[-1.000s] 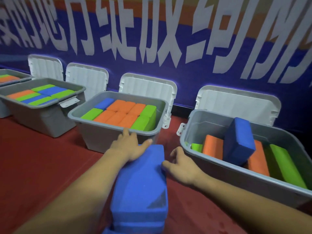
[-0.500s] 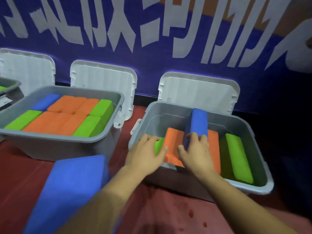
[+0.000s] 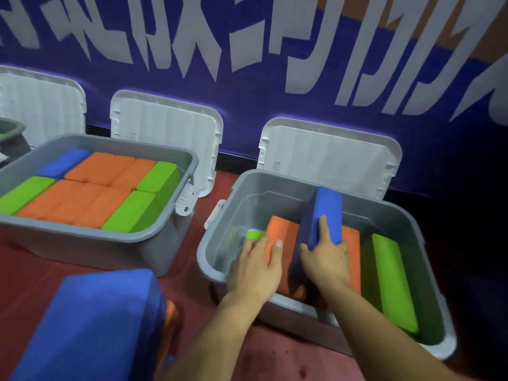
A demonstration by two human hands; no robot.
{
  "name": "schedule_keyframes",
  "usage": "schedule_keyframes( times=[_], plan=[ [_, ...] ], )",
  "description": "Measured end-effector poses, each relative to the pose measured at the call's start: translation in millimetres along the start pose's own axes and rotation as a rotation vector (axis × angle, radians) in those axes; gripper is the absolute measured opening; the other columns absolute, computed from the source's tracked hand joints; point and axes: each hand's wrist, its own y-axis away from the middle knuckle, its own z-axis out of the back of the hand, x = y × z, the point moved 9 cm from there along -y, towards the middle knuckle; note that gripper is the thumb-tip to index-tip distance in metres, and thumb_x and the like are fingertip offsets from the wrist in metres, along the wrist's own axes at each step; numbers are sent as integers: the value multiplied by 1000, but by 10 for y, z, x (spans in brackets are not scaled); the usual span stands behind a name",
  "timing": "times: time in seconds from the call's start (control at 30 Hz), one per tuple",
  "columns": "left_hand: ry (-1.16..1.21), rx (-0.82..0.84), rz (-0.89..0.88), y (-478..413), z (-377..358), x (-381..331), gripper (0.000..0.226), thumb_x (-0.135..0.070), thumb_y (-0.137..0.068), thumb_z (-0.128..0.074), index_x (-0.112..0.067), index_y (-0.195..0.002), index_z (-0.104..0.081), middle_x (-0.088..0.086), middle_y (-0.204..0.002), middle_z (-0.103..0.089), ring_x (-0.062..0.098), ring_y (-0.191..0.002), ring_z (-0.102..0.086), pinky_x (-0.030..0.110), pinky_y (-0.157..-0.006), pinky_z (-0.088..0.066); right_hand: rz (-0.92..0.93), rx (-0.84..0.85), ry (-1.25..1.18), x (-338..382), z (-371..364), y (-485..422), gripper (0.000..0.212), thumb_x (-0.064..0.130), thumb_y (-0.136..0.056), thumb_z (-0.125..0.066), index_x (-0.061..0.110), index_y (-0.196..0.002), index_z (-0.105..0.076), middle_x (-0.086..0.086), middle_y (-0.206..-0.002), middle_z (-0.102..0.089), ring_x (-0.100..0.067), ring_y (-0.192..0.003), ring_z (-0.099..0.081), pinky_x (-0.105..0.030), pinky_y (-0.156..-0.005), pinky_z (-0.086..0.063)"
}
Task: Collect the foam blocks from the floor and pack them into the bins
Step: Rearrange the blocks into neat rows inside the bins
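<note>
A grey bin (image 3: 428,350) at the right holds orange and green foam blocks lying flat. A blue foam block (image 3: 327,213) stands tilted on edge in its middle. My right hand (image 3: 325,259) grips the near end of that blue block, fingers curled round it. My left hand (image 3: 257,266) reaches into the same bin with fingers extended, resting on an orange block (image 3: 283,232) beside a small green block (image 3: 254,234). A long green block (image 3: 390,281) lies at the bin's right side. Another blue block (image 3: 90,325) lies on the red floor at lower left, with an orange block (image 3: 170,320) peeking from under it.
A second grey bin (image 3: 90,237) at the left is packed level with orange, green and blue blocks. White lids (image 3: 327,158) lean against the blue banner wall behind each bin. Part of a third bin (image 3: 11,130) shows at the far left edge.
Both hands left the blue block on the floor and moved right into the right bin. My right hand has taken hold of the upright blue block there; the view came closer.
</note>
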Motion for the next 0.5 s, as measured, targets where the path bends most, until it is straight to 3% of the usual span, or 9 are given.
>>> schedule_keyframes(
  times=[0.1, 0.2, 0.33, 0.4, 0.5],
  plan=[
    [10, -51, -28, -118, 359, 29, 57, -62, -101, -31, -36, -151, -39, -4, -154, -40, 22, -141, -40, 40, -114, -33, 64, -30, -162, 175, 172, 264, 81, 43, -93, -57, 48, -159, -10, -24, -140, -39, -42, -120, -50, -43, -108, -39],
    [73, -97, -27, -119, 846, 69, 65, -67, -98, -36, -42, -156, -25, -1, -161, -30, 21, -149, -29, 41, -119, -28, 218, 55, -299, 524, 215, 817, 85, 39, -90, -61, 45, -160, -14, -7, -139, -43, -21, -116, -47, -33, -99, -38],
    [151, -156, 41, 71, 1548, 330, 82, -80, -88, -37, -47, -158, -10, 3, -167, -22, 22, -153, -21, 42, -124, -21, 281, 176, -517, 1035, 279, 1287, 98, 52, -69, -58, 44, -159, -21, 10, -145, -45, -7, -130, -47, -39, -114, -40],
    [183, -175, 57, 239, 1887, 469, 85, -80, -88, -38, -44, -159, -10, 5, -165, -26, 22, -152, -25, 39, -123, -22, 296, 310, -661, 1280, 165, 1561, 96, 48, -67, -59, 41, -157, -27, 23, -151, -42, 0, -137, -44, -39, -118, -37],
    [203, -226, 116, 533, 2310, 715, 84, -78, -89, -43, -46, -159, -9, 10, -159, -32, 26, -147, -34, 39, -121, -27, 324, 575, -711, 1538, -163, 2145, 87, 42, -68, -64, 45, -150, -37, 17, -147, -52, -4, -132, -52, -42, -114, -42]
  ],
)
